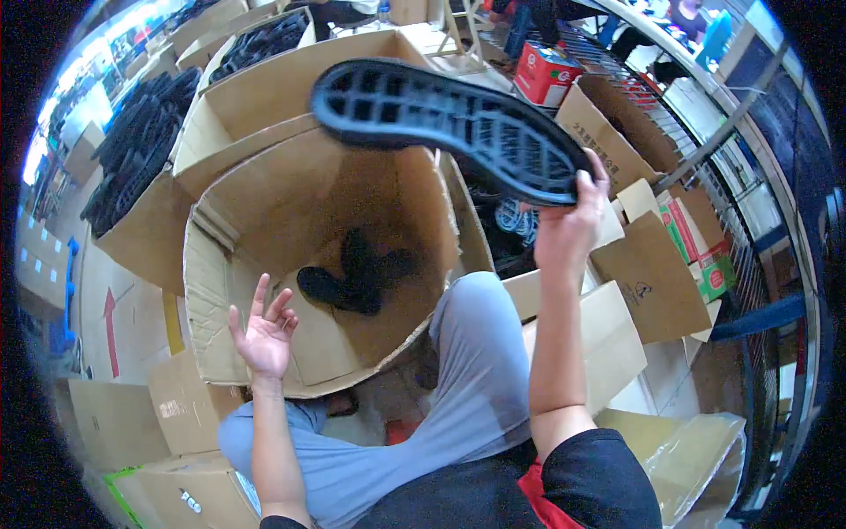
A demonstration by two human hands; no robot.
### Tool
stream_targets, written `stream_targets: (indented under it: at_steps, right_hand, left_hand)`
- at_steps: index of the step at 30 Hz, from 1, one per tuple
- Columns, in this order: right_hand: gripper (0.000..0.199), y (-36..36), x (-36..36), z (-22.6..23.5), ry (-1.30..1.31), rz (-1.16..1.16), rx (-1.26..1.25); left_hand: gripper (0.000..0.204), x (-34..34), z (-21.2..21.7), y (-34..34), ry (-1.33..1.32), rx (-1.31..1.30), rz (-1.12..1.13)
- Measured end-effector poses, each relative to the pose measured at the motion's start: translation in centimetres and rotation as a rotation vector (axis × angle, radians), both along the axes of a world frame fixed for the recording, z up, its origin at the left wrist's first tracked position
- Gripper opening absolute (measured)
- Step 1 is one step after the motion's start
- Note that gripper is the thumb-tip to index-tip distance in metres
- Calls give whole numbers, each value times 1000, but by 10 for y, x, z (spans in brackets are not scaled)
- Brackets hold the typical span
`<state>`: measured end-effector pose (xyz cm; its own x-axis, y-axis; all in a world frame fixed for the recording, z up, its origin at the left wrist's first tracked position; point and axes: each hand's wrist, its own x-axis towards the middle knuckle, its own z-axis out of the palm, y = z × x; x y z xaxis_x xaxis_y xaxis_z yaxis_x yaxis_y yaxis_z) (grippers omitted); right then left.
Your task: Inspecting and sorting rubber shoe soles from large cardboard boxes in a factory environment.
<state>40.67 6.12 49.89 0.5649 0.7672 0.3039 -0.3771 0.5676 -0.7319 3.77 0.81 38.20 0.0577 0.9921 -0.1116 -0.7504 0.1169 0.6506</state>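
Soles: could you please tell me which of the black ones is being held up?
The big sole pinched at one end by the right hand; the other soles lie in the open box.

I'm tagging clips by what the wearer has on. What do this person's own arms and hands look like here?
Both forearms are bare, with no gloves, watch or rings that I can make out. The left hand and right hand are uncovered. Short black sleeves end near the elbows; the right one shows most, the left only at the picture's lower edge.

Shoe sole point(449, 123) held above open carton point(264, 220), soles point(352, 273) inside.
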Motion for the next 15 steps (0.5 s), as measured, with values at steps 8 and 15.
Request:
stream_targets:
  at_steps: [8,15]
  right_hand:
    - [32,-27,75,-52,-150,-366,-170]
    - [76,-85,98,-170,-1226,-45,-1418]
  left_hand:
    - [65,-4,-32,-1,217,-159,1]
    - [62,16,-51,-7,441,-220,-69]
